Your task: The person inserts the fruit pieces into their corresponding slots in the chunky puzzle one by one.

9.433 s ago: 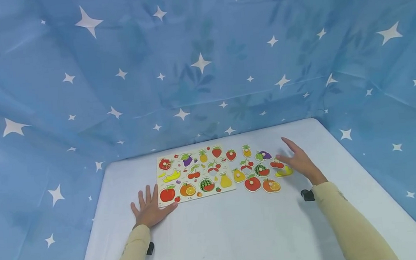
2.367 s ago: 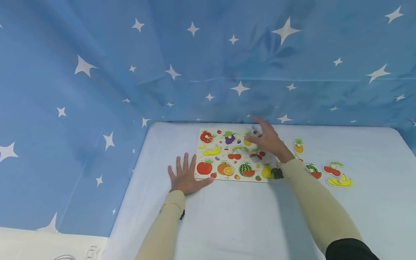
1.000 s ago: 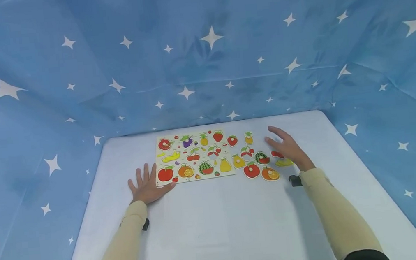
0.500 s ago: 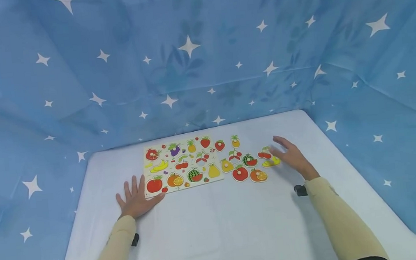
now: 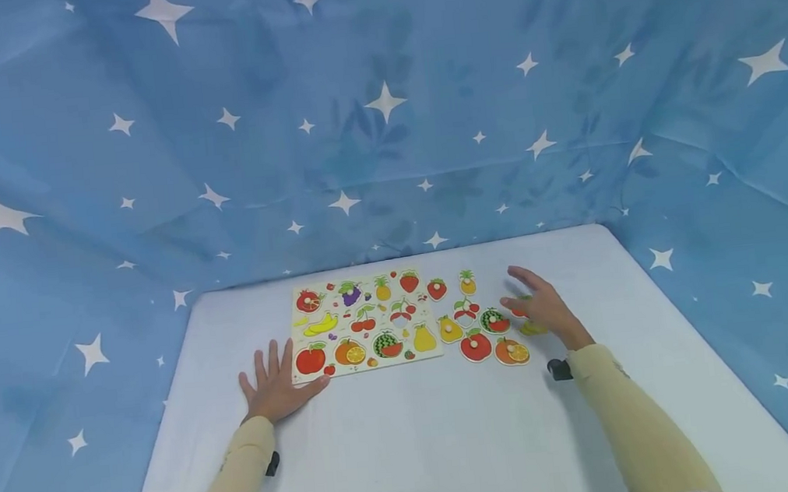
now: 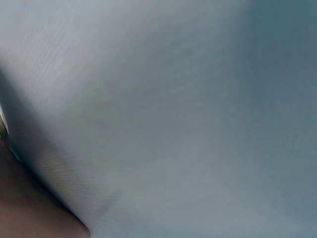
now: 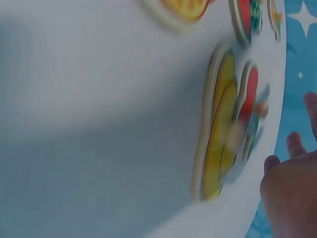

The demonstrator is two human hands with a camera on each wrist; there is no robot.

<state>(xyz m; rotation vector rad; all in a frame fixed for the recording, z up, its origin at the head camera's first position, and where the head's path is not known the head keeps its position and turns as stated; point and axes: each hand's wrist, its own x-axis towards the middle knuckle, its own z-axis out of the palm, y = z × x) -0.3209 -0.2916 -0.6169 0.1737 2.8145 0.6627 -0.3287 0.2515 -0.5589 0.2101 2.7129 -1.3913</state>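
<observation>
My left hand (image 5: 277,389) lies with fingers spread at the lower left corner of the wooden fruit puzzle board (image 5: 376,361), thumb along its front edge. Only a dark edge of it shows in the left wrist view. My right hand (image 5: 546,309) hovers with loose fingers, holding nothing, over the cherries piece (image 5: 520,312) and the banana piece (image 5: 532,328), partly covering both. In the right wrist view those two knobbed pieces lie beside the hand. On the board, a pomegranate piece (image 5: 308,301) and a grapes piece (image 5: 350,293) sit with their knobs up.
Loose knobbed pieces lie right of the board: strawberry (image 5: 437,289), pineapple (image 5: 467,282), pear (image 5: 450,329), watermelon (image 5: 495,321), apple (image 5: 475,345), orange (image 5: 512,351) and a red-and-white one (image 5: 466,313). A blue star-patterned curtain (image 5: 359,163) borders the white table (image 5: 412,447).
The grapes piece, loose on the right at first, now sits in the board. My right hand went over the board and came back to the loose pieces. My left hand stayed at the board's corner.
</observation>
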